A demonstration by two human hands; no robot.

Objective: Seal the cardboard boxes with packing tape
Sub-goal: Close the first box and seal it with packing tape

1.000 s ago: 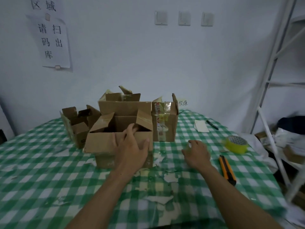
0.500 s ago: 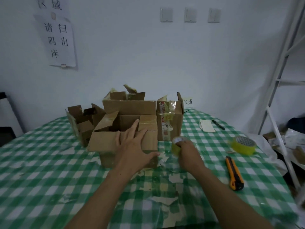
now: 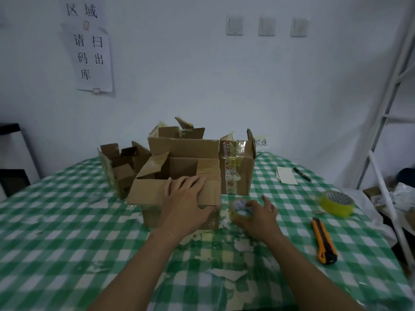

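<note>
I see the bench in green and white checks, the cardboard boxes plain brown, the near tape roll and the far tape roll yellow, the knife orange and black

We read 区域 on the upper wall sheet and 请扫码出库 on the lower wall sheet; the print on the taped box is too blurred for us to read.

— What does the front box hide?
— Most of the larger box behind it (only its top shows). Right of it, the right hand half covers the tape roll.
</note>
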